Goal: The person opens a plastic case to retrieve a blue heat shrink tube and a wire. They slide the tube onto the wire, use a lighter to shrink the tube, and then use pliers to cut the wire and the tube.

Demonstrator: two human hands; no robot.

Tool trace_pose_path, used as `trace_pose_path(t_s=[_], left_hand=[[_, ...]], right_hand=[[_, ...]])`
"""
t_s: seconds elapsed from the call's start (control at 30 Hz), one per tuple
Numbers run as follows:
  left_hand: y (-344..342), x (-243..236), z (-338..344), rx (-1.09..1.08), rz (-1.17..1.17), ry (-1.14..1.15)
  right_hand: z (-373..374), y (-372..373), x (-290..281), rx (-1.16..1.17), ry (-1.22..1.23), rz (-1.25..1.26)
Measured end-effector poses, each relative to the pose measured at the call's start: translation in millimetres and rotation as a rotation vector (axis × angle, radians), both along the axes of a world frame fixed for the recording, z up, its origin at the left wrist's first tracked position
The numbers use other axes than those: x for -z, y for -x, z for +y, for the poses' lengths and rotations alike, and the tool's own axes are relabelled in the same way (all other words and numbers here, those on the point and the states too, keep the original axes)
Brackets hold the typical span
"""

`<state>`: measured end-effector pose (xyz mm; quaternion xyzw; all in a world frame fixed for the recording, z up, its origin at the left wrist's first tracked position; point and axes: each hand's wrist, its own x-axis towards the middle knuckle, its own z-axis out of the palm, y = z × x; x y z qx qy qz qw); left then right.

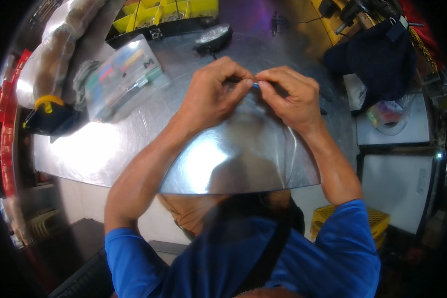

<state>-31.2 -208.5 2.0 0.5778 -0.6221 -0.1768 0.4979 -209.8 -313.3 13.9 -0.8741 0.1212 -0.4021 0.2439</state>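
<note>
Near the middle of the steel table (79,154), my left hand (213,92) and my right hand (293,99) meet with fingertips pinched together on a small, thin blue piece (256,85); its exact kind is too small to make out and partly hidden by my fingers. Just beyond them sits a round lamp-like object (212,37) with a dark stem. Left of my hands lies a clear lidded case (121,79) with coloured contents. A dark, slim item shows partly behind my right hand.
Yellow compartment organizer (161,12) at the back; wrapped packs (49,54) and a black-yellow item (49,114) at left. At right, a dark cap-like cloth (370,59), a clear round bag (387,116), white units (395,188). A yellow crate (328,221) stands below the table's right edge.
</note>
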Motion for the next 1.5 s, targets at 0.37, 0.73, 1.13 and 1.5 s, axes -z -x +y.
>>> trace_pose_path(t_s=[0.37,0.73,1.13,1.5], left_hand=[[3.0,-0.8,1.2,0.038,-0.037,0.034],[3.1,-3.6,2.8,0.058,-0.061,-0.004],[-6.6,-2.6,0.4,-0.045,0.058,-0.053],[-14.8,-1.8,-0.5,-0.010,0.104,-0.070]], right_hand=[[-1.1,-3.1,0.5,0.031,0.132,0.026],[-0.3,-1.5,-2.1,0.010,0.054,0.043],[-15.3,13.2,3.5,0.049,-0.588,0.049],[-6.1,5.5,3.4,-0.008,-0.560,0.099]])
